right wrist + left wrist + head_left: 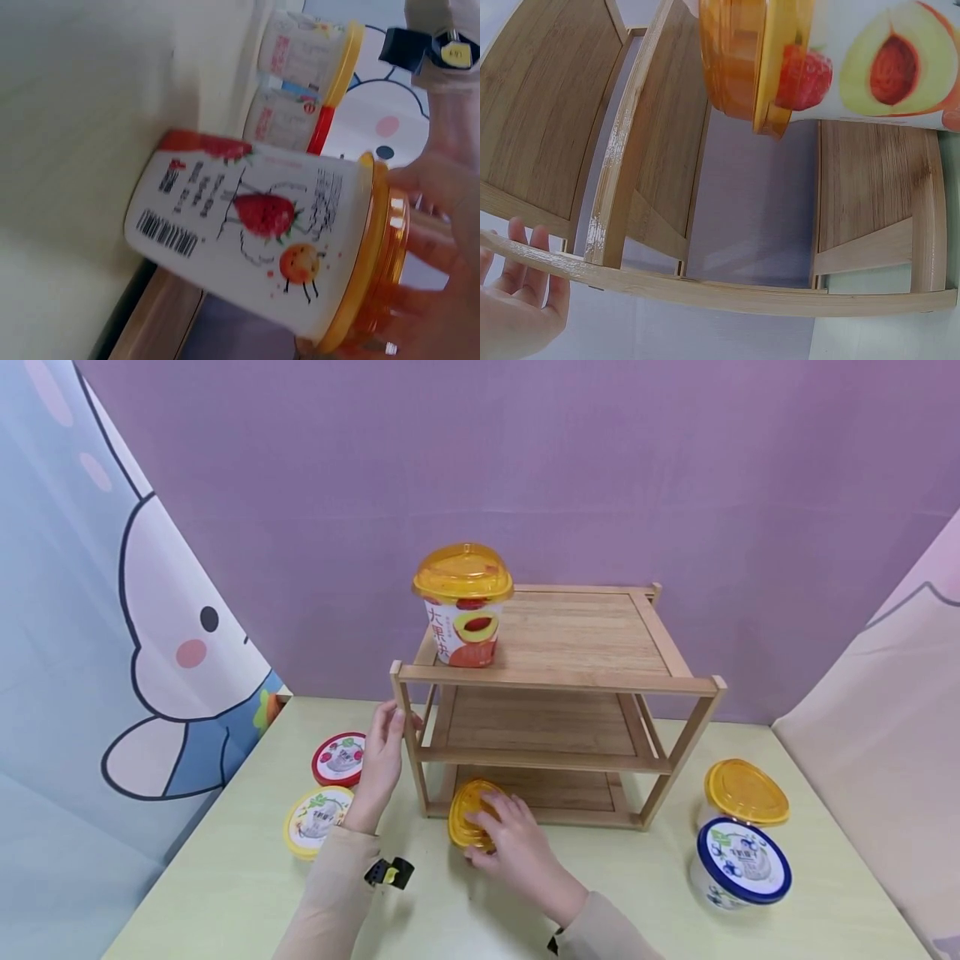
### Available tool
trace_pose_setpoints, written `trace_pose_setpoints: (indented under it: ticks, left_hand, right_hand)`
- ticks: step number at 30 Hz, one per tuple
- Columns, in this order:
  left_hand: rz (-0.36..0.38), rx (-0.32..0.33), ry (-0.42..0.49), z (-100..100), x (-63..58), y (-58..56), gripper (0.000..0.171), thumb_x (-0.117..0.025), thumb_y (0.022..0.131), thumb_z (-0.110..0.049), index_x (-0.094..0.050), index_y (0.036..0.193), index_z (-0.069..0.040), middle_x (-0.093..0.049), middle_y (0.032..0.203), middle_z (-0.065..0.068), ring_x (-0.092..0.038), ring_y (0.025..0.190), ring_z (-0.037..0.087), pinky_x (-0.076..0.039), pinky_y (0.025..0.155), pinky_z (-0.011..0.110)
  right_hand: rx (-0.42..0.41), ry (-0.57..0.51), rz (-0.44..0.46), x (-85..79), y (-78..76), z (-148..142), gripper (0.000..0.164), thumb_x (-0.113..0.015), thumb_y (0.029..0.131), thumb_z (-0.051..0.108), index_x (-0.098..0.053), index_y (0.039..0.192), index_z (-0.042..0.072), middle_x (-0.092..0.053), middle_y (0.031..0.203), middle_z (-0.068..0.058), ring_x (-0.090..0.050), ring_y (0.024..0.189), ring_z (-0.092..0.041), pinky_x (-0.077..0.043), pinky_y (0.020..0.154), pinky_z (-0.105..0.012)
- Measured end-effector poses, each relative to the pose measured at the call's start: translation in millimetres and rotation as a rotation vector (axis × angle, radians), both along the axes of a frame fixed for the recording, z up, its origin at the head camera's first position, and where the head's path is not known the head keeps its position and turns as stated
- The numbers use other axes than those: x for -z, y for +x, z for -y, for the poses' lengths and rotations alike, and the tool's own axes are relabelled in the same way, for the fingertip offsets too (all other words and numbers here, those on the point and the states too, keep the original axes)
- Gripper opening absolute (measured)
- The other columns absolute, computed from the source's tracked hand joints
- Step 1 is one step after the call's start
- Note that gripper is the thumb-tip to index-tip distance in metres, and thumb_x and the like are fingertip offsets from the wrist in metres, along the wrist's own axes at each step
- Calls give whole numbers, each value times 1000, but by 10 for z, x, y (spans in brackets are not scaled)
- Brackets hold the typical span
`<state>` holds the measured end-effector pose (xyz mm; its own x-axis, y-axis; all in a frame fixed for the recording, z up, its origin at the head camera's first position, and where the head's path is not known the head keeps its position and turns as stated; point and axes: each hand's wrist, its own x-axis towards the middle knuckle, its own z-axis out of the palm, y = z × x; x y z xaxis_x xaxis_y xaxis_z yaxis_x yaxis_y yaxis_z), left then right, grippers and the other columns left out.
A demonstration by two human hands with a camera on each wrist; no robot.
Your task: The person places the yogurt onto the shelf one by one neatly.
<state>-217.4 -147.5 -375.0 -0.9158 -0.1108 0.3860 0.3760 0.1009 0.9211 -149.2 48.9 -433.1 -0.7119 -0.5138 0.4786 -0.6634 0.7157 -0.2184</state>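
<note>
My left hand [387,735] grips the left front post of a three-tier wooden shelf [570,631]; in the left wrist view its fingers [536,277] pass behind the post. My right hand [517,843] holds a tall fruit cup [247,232] from above, fingers spread round its orange plastic lid [467,814]. The cup is upright in front of the bottom tier. Strawberry pictures and a barcode show on its white side in the right wrist view. Another fruit cup [467,610] with an orange lid stands on the top tier at the left.
Left of the shelf on the pale table [225,893] stand a red-lidded tub [339,758] and a yellow-lidded tub [318,820]. At the right are an orange-lidded cup [746,792] and a blue-lidded tub [742,864]. A purple cloth [555,468] hangs behind the shelf.
</note>
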Motion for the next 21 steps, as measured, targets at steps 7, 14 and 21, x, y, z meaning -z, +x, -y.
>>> trace_pose_setpoints:
  ticks: [7,14,21]
  left_hand:
    - [0,-4,7,-4,7,0,30,-36,96,-20,-42,114,3,-55,87,4,-52,86,7,-38,84,26]
    - [12,-14,-3,-5,14,-3,34,-38,95,-25,-42,114,2,-55,92,15,-52,87,8,-37,87,33]
    - [7,-10,8,-6,7,1,32,-38,95,-24,-43,114,1,-55,90,9,-52,88,10,-38,86,31]
  right_hand:
    - [-98,11,113,-33,-71,-135,36,-68,73,29,-61,105,15,-49,122,-9,-43,116,-24,-30,97,-48]
    - [-139,8,231,-55,-119,-225,38,-68,74,29,-60,108,15,-45,129,-8,-37,122,-23,-24,100,-47]
    - [-156,-5,272,-73,-142,-262,36,-69,73,27,-61,106,15,-44,131,-7,-34,125,-23,-19,102,-47]
